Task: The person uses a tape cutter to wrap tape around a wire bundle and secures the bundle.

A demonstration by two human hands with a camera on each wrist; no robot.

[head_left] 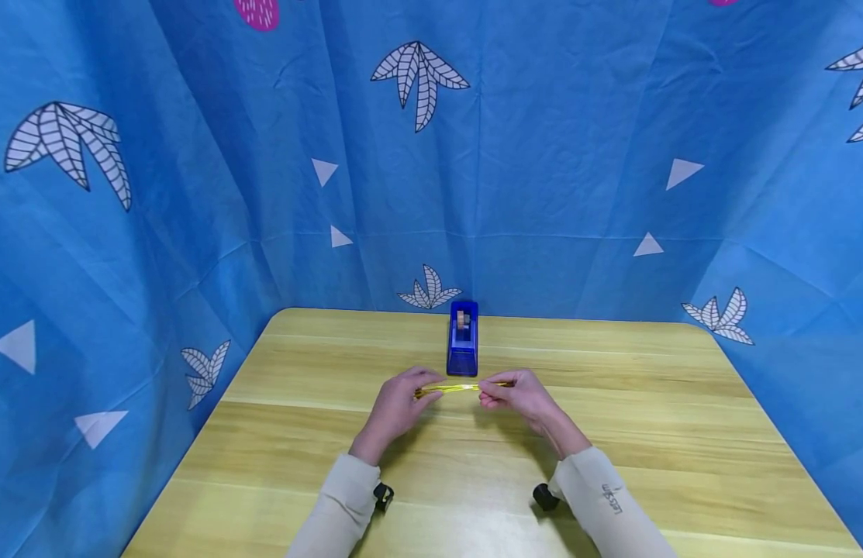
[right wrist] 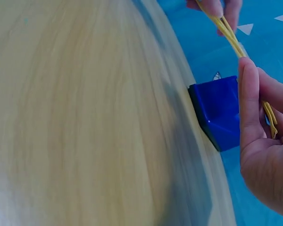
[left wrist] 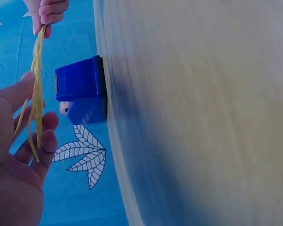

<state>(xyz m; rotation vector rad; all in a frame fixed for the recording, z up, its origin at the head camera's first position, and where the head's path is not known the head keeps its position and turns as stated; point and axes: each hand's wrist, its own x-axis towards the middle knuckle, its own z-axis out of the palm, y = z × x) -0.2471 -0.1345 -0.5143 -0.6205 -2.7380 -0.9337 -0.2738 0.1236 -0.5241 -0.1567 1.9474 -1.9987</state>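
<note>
Between the two hands stretches a bundle of thin yellow strands (head_left: 459, 387), held level above the table in the head view. At its left end, the left hand (head_left: 396, 403) holds the strands between thumb and fingers. In the left wrist view, several loose strand ends hang among those fingers. The right hand (head_left: 518, 397) pinches the other end with thumb and fingers; a bit of the bundle (right wrist: 272, 120) pokes out past its thumb in the right wrist view. A clear, shiny patch shows mid-bundle; whether it is tape I cannot tell. Just beyond the hands stands a blue tape dispenser (head_left: 462, 353).
The wooden table (head_left: 647, 403) has a pale top and rounded far corners. A blue curtain (head_left: 557, 155) printed with leaves and triangles hangs behind and at both sides. Both sleeves are light, and a small black device (head_left: 545, 497) sits at each wrist.
</note>
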